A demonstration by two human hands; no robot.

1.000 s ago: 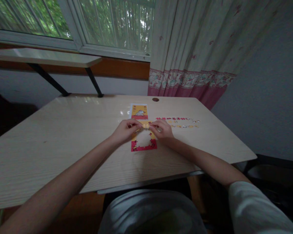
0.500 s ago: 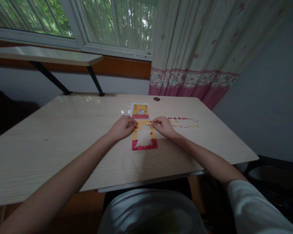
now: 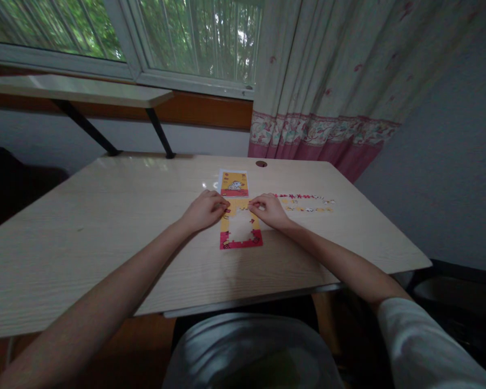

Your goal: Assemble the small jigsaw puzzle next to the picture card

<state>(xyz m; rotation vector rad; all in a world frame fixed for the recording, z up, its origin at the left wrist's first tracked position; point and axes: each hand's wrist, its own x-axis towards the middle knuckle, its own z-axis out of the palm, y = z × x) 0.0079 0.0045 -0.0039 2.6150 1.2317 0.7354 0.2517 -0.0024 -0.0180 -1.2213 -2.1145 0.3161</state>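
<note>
A partly assembled jigsaw puzzle [image 3: 242, 245] lies flat on the table before me, its yellow and red border surrounding a bare middle. At its upper left edge rests my left hand [image 3: 206, 211], thumb and fingers pinched together against the border. My right hand [image 3: 269, 210] is pinched closed at the upper right, its fingertips over the puzzle's top part near a small pale patterned patch. Whatever either pinch holds is too small and hidden to make out. Just beyond the puzzle is a picture card [image 3: 235, 185] with a white animal on yellow and red.
Loose puzzle pieces [image 3: 310, 209] lie in rows right of my right hand, red ones in the far row. Behind the card, the light wooden table [image 3: 146, 216] has a round cable hole [image 3: 261, 163]. A raised shelf [image 3: 105, 92] on black legs stands at back left.
My right hand's fingertips have shifted slightly left along the puzzle's top. My left hand stays at the left border, and the camera view has moved a little.
</note>
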